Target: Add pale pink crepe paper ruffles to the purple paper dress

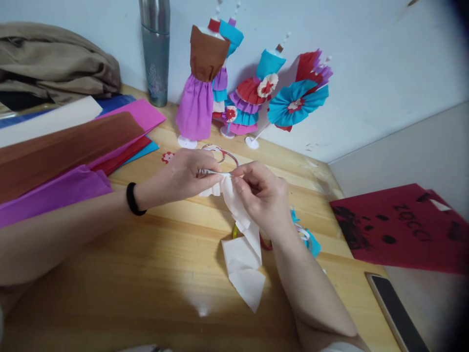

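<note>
A long strip of white crepe paper (pixel 242 252) hangs in folds from between my two hands, its lower end lying on the wooden table. My left hand (pixel 192 172), with a black band at the wrist, pinches the gathered upper edge of the strip. Close beside it, my right hand (pixel 262 193) pinches the same edge between thumb and forefinger. Behind the hands lie a ring-shaped roll of patterned tape (pixel 230 157) and a small red flower cutout (pixel 167 157). Partly hidden by the paper, a yellow-edged ring (pixel 235 231) shows below.
Several small dress stands in coloured paper, one with a brown top (pixel 208 54), line the wall beside a tumbler (pixel 157 58). Folded paper sheets (pixel 73 144) and a cloth (pixel 54 56) lie left. Blue scraps (pixel 313 244), a red bag (pixel 399 230) and a phone (pixel 397 310) are right.
</note>
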A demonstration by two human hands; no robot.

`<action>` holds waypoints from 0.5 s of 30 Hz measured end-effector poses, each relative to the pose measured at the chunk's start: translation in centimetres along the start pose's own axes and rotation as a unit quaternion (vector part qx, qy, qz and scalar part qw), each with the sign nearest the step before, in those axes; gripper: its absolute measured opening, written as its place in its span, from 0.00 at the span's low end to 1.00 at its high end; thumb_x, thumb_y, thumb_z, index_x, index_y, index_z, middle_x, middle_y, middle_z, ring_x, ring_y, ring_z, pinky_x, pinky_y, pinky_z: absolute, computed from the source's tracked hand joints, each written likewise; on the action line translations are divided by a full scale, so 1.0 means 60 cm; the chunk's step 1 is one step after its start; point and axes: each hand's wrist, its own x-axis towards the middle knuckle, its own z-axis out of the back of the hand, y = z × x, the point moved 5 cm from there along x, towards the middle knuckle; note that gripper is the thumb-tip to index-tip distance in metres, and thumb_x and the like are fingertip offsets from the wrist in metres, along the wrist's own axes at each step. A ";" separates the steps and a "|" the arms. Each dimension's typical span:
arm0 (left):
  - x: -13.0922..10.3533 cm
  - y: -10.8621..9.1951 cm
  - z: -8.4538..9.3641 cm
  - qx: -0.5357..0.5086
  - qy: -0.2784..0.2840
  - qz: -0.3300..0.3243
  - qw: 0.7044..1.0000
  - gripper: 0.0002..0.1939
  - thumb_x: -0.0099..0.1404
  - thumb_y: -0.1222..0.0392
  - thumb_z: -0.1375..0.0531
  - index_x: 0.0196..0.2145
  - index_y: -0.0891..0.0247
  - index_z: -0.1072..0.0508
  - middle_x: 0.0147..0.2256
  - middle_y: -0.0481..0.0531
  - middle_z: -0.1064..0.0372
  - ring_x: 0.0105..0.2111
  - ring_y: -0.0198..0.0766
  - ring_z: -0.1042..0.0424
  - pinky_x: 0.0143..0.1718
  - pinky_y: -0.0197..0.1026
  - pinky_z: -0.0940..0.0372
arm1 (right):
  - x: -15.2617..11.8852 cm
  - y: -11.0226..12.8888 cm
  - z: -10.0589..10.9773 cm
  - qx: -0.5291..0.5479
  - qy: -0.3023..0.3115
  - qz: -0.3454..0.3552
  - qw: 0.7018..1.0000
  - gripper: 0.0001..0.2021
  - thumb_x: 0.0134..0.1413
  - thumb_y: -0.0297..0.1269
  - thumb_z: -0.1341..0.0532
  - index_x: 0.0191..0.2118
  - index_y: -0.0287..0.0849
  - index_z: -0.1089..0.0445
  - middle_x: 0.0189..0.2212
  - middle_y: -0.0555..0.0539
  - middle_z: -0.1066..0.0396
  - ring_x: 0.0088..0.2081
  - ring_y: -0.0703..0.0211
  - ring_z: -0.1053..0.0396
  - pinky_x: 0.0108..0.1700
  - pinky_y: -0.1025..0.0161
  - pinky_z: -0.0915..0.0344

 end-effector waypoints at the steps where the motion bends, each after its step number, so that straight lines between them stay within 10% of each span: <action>1: 0.000 0.000 0.000 0.006 0.000 -0.008 1.000 0.11 0.64 0.59 0.40 0.25 0.64 0.28 0.28 0.51 0.26 0.31 0.35 0.29 0.33 0.37 0.38 | 0.000 0.000 0.000 -0.003 0.001 -0.002 1.000 0.05 0.58 0.28 0.42 0.33 0.44 0.33 0.17 0.59 0.45 0.18 0.69 0.48 0.24 0.66 0.50; 15: -0.001 -0.008 -0.005 0.055 0.010 -0.051 0.997 0.12 0.66 0.59 0.43 0.25 0.63 0.29 0.28 0.51 0.28 0.32 0.35 0.30 0.35 0.38 0.37 | -0.002 -0.014 -0.006 0.022 -0.022 -0.079 0.996 0.02 0.55 0.29 0.42 0.32 0.43 0.34 0.15 0.59 0.44 0.17 0.69 0.49 0.22 0.66 0.53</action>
